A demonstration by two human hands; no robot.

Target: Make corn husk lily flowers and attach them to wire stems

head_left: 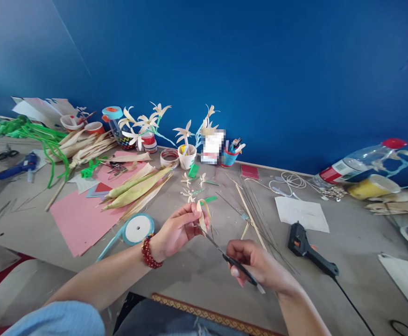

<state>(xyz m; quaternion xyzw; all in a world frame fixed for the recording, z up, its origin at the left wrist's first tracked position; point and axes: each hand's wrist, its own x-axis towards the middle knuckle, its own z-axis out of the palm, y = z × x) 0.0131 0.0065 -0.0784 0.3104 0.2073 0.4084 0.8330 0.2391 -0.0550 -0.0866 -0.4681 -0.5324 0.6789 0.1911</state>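
- Cream strip [201, 218]: pinched in the fingers of the left hand [178, 231], above the tabletop [197, 277], nearer its front edge than its back.
- Scissors [224, 255]: gripped by the right hand [256, 263], tips at the strip; whether they touch, one cannot tell.
- Spool [132, 228]: just beside the left wrist.
- Glue gun [311, 252]: toward the right edge.
- Cup [187, 159]: by the back edge.

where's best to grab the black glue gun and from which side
Probably the handle of the black glue gun, from the near right: it is slim and slants that way from the bulkier head. Mind the cord at its end.
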